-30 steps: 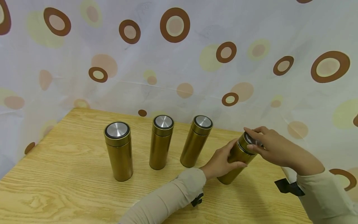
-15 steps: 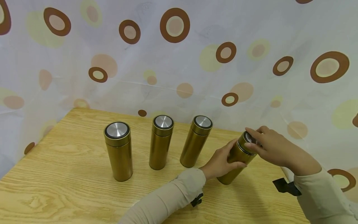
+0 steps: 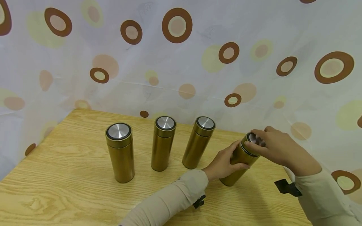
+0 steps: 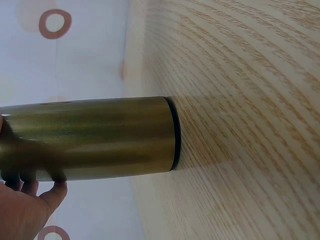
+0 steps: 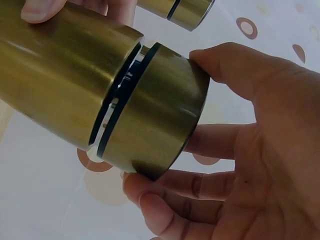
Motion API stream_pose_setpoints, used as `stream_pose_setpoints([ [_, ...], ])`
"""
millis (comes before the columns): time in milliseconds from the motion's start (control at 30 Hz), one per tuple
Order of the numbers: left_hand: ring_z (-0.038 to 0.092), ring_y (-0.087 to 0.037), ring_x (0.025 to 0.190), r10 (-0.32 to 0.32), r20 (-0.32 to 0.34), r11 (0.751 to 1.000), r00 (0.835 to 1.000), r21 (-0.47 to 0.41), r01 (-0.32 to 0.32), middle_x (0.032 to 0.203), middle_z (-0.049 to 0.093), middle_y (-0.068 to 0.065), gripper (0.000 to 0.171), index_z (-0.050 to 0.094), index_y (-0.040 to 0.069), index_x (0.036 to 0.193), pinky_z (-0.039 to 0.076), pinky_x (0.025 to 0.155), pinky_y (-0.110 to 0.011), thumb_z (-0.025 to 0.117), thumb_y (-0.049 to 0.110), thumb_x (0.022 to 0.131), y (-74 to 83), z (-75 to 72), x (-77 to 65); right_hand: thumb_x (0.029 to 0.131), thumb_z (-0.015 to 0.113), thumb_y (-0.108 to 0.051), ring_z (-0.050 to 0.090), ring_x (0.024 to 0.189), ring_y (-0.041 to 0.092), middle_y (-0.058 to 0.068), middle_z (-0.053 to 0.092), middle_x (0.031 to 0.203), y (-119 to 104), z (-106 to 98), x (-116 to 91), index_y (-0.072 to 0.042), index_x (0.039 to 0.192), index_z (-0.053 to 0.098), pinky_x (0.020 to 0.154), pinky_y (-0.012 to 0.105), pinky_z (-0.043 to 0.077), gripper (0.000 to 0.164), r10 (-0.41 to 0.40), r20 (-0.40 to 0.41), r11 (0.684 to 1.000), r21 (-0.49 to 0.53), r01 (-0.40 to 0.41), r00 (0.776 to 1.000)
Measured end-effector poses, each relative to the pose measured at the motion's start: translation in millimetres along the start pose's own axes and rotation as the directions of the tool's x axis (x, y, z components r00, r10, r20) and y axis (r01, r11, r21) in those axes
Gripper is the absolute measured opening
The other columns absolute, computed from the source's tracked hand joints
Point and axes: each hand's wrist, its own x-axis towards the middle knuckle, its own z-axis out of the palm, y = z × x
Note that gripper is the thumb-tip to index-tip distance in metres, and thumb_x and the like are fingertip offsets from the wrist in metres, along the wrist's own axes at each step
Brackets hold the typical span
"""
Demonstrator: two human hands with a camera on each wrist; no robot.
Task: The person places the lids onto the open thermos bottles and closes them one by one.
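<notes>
At the right of the table stands a gold thermos flask (image 3: 234, 175). My left hand (image 3: 222, 161) holds its body, fingers and thumb around the upper part. In the left wrist view the dark base of the flask (image 4: 110, 137) rests on the wood. My right hand (image 3: 278, 146) grips the gold screw lid (image 5: 155, 115) from above, thumb on one side and fingers on the other. A narrow gap with the pale neck (image 5: 107, 112) shows between lid and body in the right wrist view. The lid's silver top is partly covered by my right fingers.
Three more gold flasks stand upright with lids on: one at left (image 3: 121, 160), one mid-left (image 3: 161, 150) and one (image 3: 196, 147) nearest my left hand. The wooden table (image 3: 70, 175) meets a circle-patterned sheet (image 3: 181, 62) behind. Black straps sit at both sleeves.
My right hand has turned on the lid, its thumb and wrist shifting a little left. The left hand, the held flask's body and the other flasks stay put.
</notes>
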Motion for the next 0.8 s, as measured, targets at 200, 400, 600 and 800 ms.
stream_pose_setpoints([
  [200, 0.048, -0.005, 0.125, 0.007, 0.003, 1.0, 1.0, -0.008, -0.007, 0.141, 0.045, 0.01, 0.078, 0.018, 0.035, 0.151, 0.043, 0.1, -0.023, 0.067, 0.035, 0.089, -0.4, -0.4, 0.2, 0.095, 0.056, -0.044, 0.05, 0.063, 0.018, 0.021, 0.057, 0.095, -1.5, -0.5, 2.0, 0.008, 0.133, 0.051, 0.052, 0.031, 0.043, 0.065, 0.001, 0.004, 1.0, -0.008, -0.001, 1.0],
  [400, 0.049, -0.005, 0.124, 0.02, -0.002, 1.0, 1.0, -0.014, -0.02, 0.141, 0.046, 0.01, 0.078, 0.019, 0.034, 0.151, 0.043, 0.1, -0.022, 0.067, 0.034, 0.089, -0.7, -1.0, 0.8, 0.093, 0.059, -0.041, 0.052, 0.066, 0.019, 0.02, 0.058, 0.094, -1.0, -1.1, 4.7, 0.009, 0.13, 0.053, 0.054, 0.033, 0.045, 0.063, -0.013, -0.009, 1.0, -0.014, 0.013, 1.0],
  [600, 0.049, -0.004, 0.123, 0.027, -0.004, 1.0, 1.0, -0.012, -0.027, 0.141, 0.046, 0.01, 0.078, 0.019, 0.034, 0.151, 0.043, 0.099, -0.022, 0.068, 0.033, 0.089, -0.9, -1.4, 0.9, 0.091, 0.061, -0.039, 0.053, 0.068, 0.019, 0.019, 0.06, 0.094, -1.5, -2.0, 5.9, 0.008, 0.129, 0.055, 0.055, 0.034, 0.047, 0.061, -0.013, -0.011, 1.0, 0.003, 0.013, 1.0],
  [800, 0.049, -0.005, 0.124, 0.04, -0.004, 0.999, 0.999, 0.008, -0.04, 0.142, 0.046, 0.008, 0.078, 0.019, 0.032, 0.151, 0.043, 0.099, -0.021, 0.067, 0.032, 0.09, -0.8, -1.4, 0.9, 0.09, 0.062, -0.04, 0.054, 0.07, 0.02, 0.017, 0.06, 0.091, 1.3, -2.6, 8.0, 0.009, 0.128, 0.056, 0.057, 0.035, 0.047, 0.062, -0.014, 0.003, 1.0, 0.014, 0.014, 1.0],
])
